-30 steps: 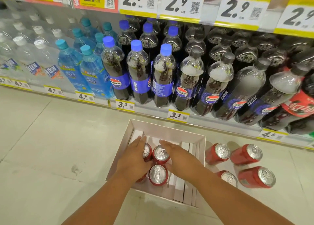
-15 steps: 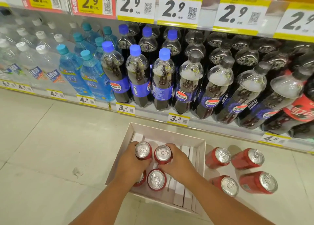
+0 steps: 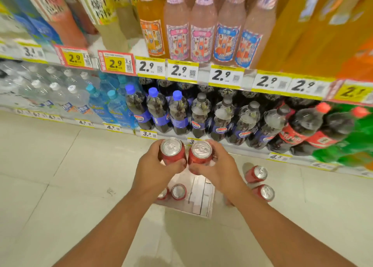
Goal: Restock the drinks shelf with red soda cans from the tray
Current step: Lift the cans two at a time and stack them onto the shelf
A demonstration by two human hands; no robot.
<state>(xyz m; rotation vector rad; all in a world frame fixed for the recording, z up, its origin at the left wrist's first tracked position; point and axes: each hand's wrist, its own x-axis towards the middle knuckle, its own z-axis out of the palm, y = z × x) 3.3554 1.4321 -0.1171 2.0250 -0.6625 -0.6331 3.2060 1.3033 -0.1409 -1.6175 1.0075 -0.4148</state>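
My left hand (image 3: 155, 170) grips a red soda can (image 3: 172, 150) and my right hand (image 3: 218, 167) grips a second red can (image 3: 200, 152). Both cans are upright and side by side, lifted well above the white tray (image 3: 203, 198) on the floor. Two more red cans (image 3: 178, 191) stay in the tray, partly hidden by my left wrist. The drinks shelf (image 3: 222, 143) with its dark cola bottles runs just beyond the raised cans.
Two red cans (image 3: 256, 174) lie on the floor right of the tray. An upper shelf (image 3: 181, 71) carries orange and pink bottles above yellow price tags. Water bottles (image 3: 66, 93) fill the left of the lower shelf, green bottles (image 3: 361, 133) the right.
Both hands have lifted their cans up out of the tray, toward the shelf. The head camera has tilted upward, so the upper shelf has come into view.
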